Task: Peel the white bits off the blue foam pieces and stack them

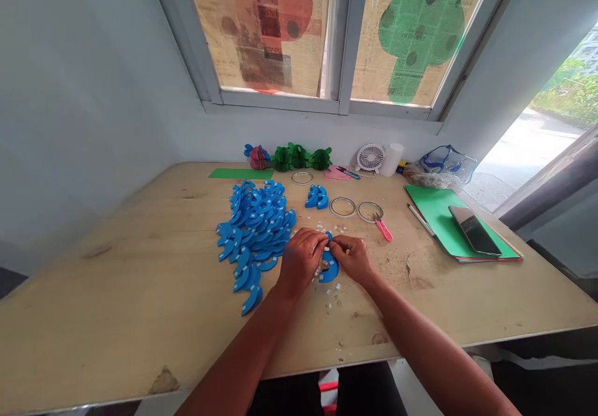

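Observation:
My left hand [303,255] and my right hand [352,255] come together at the middle of the table. Between their fingertips both pinch a small blue paper piece [329,236]. Just below the fingers lies a curved blue paper piece [331,270] with white tabs on it, partly covered by the hands. To the left spreads a big pile of blue paper pieces [261,217], many bearing small white squares. Tiny white scraps [338,286] are scattered around the hands. A small cluster of folded blue pieces [317,197] sits beyond them.
Tape rolls [343,198] and pink-handled scissors [384,229] lie to the right. Farther right, a phone [474,230] rests on green sheets [432,217] beside a pen [421,220]. Green paper crafts [299,156], a white fan [370,157] and a clear bag [441,167] line the back.

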`<act>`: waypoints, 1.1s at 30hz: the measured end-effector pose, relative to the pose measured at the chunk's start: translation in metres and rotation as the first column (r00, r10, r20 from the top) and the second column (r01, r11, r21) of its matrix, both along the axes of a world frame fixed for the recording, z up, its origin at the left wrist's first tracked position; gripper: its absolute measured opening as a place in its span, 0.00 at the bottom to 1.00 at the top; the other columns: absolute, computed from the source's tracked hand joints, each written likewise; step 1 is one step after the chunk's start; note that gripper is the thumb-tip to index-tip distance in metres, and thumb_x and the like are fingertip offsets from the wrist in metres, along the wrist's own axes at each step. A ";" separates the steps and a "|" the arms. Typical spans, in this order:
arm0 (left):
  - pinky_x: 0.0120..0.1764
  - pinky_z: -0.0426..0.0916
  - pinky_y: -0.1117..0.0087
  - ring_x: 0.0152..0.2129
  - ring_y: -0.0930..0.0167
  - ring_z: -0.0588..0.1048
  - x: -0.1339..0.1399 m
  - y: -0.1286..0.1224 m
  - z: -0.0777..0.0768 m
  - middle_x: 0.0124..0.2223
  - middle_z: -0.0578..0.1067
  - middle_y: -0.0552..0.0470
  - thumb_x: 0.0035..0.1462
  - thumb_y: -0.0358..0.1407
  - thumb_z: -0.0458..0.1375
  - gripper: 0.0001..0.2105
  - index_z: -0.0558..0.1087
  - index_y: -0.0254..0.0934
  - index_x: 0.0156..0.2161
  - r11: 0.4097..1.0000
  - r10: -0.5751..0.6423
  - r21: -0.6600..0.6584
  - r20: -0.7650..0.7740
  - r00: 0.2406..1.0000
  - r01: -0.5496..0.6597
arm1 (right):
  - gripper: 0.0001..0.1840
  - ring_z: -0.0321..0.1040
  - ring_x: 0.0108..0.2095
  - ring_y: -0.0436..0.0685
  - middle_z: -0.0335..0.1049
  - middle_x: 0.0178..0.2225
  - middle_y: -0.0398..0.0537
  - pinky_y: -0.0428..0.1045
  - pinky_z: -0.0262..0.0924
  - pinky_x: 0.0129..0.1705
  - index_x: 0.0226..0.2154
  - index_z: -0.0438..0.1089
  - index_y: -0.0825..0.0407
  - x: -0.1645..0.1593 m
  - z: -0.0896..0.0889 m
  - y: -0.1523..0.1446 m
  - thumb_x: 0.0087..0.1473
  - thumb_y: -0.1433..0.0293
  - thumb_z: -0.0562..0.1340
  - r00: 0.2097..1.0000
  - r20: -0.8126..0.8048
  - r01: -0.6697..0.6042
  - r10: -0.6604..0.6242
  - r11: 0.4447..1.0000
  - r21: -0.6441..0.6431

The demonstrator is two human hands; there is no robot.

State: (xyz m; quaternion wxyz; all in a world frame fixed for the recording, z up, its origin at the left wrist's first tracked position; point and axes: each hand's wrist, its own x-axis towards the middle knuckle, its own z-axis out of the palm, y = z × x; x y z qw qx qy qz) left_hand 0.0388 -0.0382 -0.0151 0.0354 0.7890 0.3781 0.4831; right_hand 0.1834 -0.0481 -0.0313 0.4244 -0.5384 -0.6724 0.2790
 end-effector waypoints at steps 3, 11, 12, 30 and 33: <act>0.34 0.68 0.69 0.30 0.70 0.73 0.000 0.000 0.001 0.29 0.76 0.51 0.56 0.32 0.52 0.07 0.72 0.37 0.31 1.000 -0.013 -0.010 -0.005 1.000 0.013 | 0.14 0.45 0.19 0.46 0.46 0.16 0.37 0.44 0.41 0.21 0.17 0.61 0.54 0.000 0.001 -0.001 0.48 0.66 0.54 1.000 0.027 -0.009 0.009 1.000 0.004; 0.34 0.68 0.70 0.30 0.71 0.73 -0.001 -0.001 0.002 0.30 0.75 0.51 0.54 0.31 0.53 0.05 0.71 0.37 0.31 0.996 0.005 -0.093 0.061 0.998 0.001 | 0.15 0.47 0.20 0.47 0.52 0.17 0.39 0.44 0.43 0.22 0.20 0.66 0.56 0.002 0.006 -0.002 0.51 0.64 0.53 0.995 -0.029 -0.096 0.096 0.995 0.003; 0.34 0.68 0.70 0.29 0.71 0.73 -0.001 -0.001 0.002 0.30 0.75 0.51 0.53 0.30 0.53 0.05 0.71 0.37 0.31 0.994 0.008 -0.114 0.074 0.997 0.000 | 0.15 0.47 0.20 0.47 0.53 0.17 0.40 0.44 0.44 0.21 0.21 0.66 0.56 0.002 0.006 -0.002 0.51 0.63 0.53 0.994 -0.049 -0.100 0.099 0.995 -0.009; 0.35 0.67 0.69 0.31 0.70 0.73 -0.002 0.000 0.001 0.31 0.76 0.49 0.56 0.31 0.51 0.07 0.71 0.36 0.32 0.999 -0.024 -0.039 -0.007 1.000 0.024 | 0.16 0.45 0.18 0.46 0.49 0.16 0.38 0.43 0.41 0.19 0.19 0.64 0.55 0.002 -0.001 0.001 0.49 0.61 0.55 0.982 -0.178 -0.085 0.066 0.991 -0.101; 0.34 0.67 0.69 0.30 0.69 0.72 -0.004 0.001 0.002 0.29 0.74 0.49 0.57 0.31 0.50 0.08 0.71 0.36 0.31 0.999 -0.042 -0.011 -0.060 0.997 0.042 | 0.16 0.45 0.18 0.46 0.49 0.16 0.38 0.44 0.41 0.19 0.18 0.62 0.55 0.002 -0.001 0.001 0.49 0.61 0.55 0.979 -0.189 -0.095 0.076 0.991 -0.094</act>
